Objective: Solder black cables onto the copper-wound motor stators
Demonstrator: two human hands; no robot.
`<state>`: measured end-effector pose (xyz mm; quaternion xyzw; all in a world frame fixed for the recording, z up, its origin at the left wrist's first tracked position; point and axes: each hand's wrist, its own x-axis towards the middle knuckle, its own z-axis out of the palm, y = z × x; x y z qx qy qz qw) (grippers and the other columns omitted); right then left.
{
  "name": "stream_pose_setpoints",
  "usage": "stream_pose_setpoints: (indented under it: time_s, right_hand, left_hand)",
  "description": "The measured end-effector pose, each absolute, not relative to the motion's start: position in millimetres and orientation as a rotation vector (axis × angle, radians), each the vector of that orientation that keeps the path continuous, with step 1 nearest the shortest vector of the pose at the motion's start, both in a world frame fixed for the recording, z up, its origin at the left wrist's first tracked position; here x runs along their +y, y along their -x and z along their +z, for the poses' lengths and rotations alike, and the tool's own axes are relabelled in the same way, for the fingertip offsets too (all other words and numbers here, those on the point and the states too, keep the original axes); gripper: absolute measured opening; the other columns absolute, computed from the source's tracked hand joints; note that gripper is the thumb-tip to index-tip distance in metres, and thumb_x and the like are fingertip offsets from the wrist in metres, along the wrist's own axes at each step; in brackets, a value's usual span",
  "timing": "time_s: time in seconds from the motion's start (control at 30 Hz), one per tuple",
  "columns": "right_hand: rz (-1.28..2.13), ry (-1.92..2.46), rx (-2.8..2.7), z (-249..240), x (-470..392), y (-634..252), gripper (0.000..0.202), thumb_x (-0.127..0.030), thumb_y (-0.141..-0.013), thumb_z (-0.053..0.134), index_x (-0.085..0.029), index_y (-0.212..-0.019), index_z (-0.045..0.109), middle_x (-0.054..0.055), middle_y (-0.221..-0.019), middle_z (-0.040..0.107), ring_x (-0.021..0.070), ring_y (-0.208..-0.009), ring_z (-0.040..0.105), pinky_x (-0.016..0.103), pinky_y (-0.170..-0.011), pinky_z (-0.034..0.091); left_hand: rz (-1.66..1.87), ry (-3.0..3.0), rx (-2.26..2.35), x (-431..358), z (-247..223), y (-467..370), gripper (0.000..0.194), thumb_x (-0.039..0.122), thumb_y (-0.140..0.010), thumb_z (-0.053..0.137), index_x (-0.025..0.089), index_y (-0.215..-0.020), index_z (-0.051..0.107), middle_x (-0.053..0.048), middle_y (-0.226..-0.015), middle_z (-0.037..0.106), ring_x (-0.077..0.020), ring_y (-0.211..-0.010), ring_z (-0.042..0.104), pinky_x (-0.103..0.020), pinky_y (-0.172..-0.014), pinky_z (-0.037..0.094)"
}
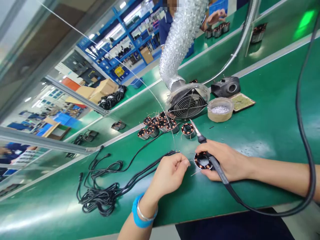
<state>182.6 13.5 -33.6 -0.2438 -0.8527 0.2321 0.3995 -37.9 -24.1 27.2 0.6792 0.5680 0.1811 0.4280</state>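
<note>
My right hand (225, 161) holds a soldering iron (220, 171), its metal tip pointing up and away. The same hand's fingers grip a copper-wound stator (200, 161) at the table's near side. Just left of that stator is my left hand (172, 173), its fingertips pinched together; whatever they hold is too small to make out. Ends of black cables (135, 181) lie behind the left hand, and their coiled parts rest further left. Another stator (188, 130) stands beyond the iron's tip, beside a group of several stators (162, 124).
Behind the stators stands a round fan (188, 104) with a silver duct (175, 50). Right of it are a round tub (220, 110), a square sponge tray (242, 101) and a black iron holder (226, 87). The iron's cord loops at right. A person's hand (216, 18) is across the partition.
</note>
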Motion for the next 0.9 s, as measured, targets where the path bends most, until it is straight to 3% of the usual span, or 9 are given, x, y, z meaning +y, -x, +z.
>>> stream_pose_setpoints:
  time_s: [0.1, 0.27, 0.37, 0.5, 0.57, 0.77, 0.9]
  right_hand:
    - [0.588, 0.599, -2.157, -34, 14, -183, 0.036, -0.024, -0.078, 0.064, -0.019, -0.111, 0.049, 0.005, -0.091, 0.06, 0.0184, -0.078, 0.057, 0.029, -0.069, 0.05]
    - [0.582, 0.584, -2.148, -34, 16, -183, 0.037, -0.026, -0.079, 0.063, -0.02, -0.112, 0.048, 0.004, -0.088, 0.06, 0.018, -0.072, 0.058, 0.028, -0.062, 0.05]
    - [0.599, 0.597, -2.137, -36, 16, -186, 0.039, -0.027, -0.08, 0.064, -0.021, -0.115, 0.048, 0.004, -0.088, 0.061, 0.0177, -0.068, 0.06, 0.029, -0.06, 0.053]
    - [0.574, 0.621, -2.161, -41, 20, -191, 0.04, -0.028, -0.083, 0.064, -0.021, -0.119, 0.048, 0.006, -0.092, 0.065, 0.02, -0.07, 0.065, 0.031, -0.059, 0.057]
    - [0.556, 0.642, -2.18, -42, 22, -192, 0.042, -0.029, -0.084, 0.064, -0.02, -0.121, 0.048, 0.007, -0.093, 0.066, 0.0208, -0.07, 0.067, 0.031, -0.058, 0.058]
    - [0.518, 0.678, -2.198, -43, 23, -195, 0.041, -0.032, -0.085, 0.062, -0.02, -0.121, 0.048, 0.008, -0.092, 0.067, 0.0226, -0.072, 0.069, 0.033, -0.06, 0.06]
    - [0.538, 0.653, -2.23, -44, 22, -197, 0.04, -0.03, -0.085, 0.06, -0.02, -0.122, 0.048, 0.008, -0.092, 0.068, 0.022, -0.072, 0.07, 0.031, -0.06, 0.061]
  left_hand:
    - [0.614, -1.587, 1.36, -23, 21, 27, 0.036, 0.046, -0.089, 0.053, 0.015, -0.071, 0.058, 0.004, -0.057, 0.043, -0.0094, -0.054, 0.033, -0.024, -0.054, 0.025]
    - [0.67, -1.04, 1.175, -16, 8, 16, 0.047, 0.064, -0.072, 0.062, 0.018, -0.067, 0.053, 0.011, -0.044, 0.022, -0.0064, -0.042, 0.015, -0.023, -0.045, 0.012]
    - [0.579, -1.274, 1.223, -17, 14, 21, 0.042, 0.058, -0.076, 0.064, 0.016, -0.069, 0.06, 0.009, -0.047, 0.03, -0.0069, -0.045, 0.021, -0.024, -0.047, 0.015]
    - [0.385, -1.744, 1.323, -22, 30, 30, 0.021, 0.035, -0.081, 0.066, 0.017, -0.07, 0.067, 0.007, -0.049, 0.038, -0.0076, -0.047, 0.031, -0.024, -0.05, 0.021]
    - [0.317, -1.801, 1.308, -23, 33, 32, 0.021, 0.029, -0.085, 0.061, 0.018, -0.068, 0.067, 0.007, -0.048, 0.039, -0.008, -0.047, 0.034, -0.024, -0.051, 0.023]
    - [0.445, -1.517, 1.233, -26, 21, 23, 0.022, 0.029, -0.087, 0.055, 0.015, -0.073, 0.066, 0.002, -0.061, 0.053, -0.0099, -0.055, 0.043, -0.021, -0.053, 0.032]
    - [0.499, -1.414, 1.061, -24, 19, 23, 0.031, 0.036, -0.092, 0.051, 0.015, -0.077, 0.067, -0.003, -0.076, 0.067, -0.0126, -0.067, 0.057, -0.022, -0.066, 0.044]
